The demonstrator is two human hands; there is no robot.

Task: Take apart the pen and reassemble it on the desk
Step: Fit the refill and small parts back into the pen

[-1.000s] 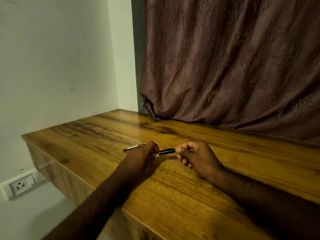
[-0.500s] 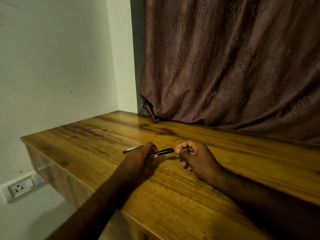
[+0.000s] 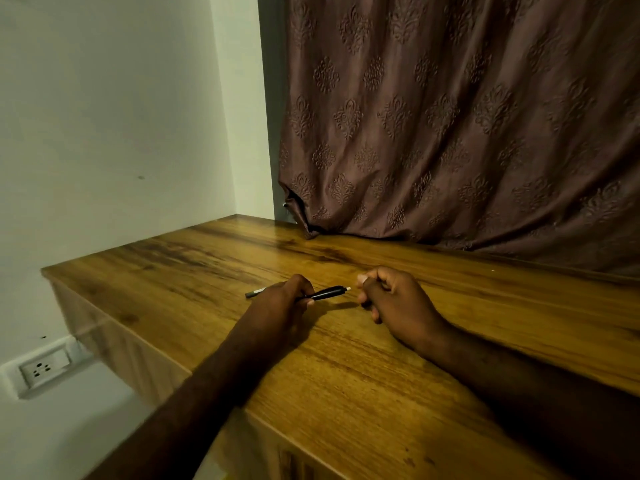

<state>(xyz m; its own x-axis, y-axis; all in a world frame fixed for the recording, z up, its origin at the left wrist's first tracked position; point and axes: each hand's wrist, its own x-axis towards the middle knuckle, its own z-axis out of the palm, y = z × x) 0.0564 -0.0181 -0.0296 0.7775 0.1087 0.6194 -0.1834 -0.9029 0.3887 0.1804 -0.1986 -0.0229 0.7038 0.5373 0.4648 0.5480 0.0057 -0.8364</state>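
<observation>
I see the left hand [image 3: 280, 303] wrapped round the pen [image 3: 327, 293] mid-barrel, fingers curled over it, knuckles up. The pen runs roughly 9-to-3 across the desk [image 3: 173, 278], held low over the wood with its shadow just under it. The black section sticks out of the fist toward 3 o'clock and ends in a small white tip. The grey end pokes out the other side at 9 o'clock.

The right hand [image 3: 394, 303] sits at 3 o'clock of the pen, just beside the white tip, small gap, not touching. Its fingers are curled in, thumb against the index finger. I can't tell whether it pinches a small part or nothing. That forearm lies on the desk.

Both hands are a little below view centre, about 6 o'clock. A patterned brown curtain [image 3: 450, 133] hangs behind the desk, 12 to 3 o'clock, hem bunched on the back edge. The wall socket [image 3: 41, 368] is at 8 o'clock, below desk level.
</observation>
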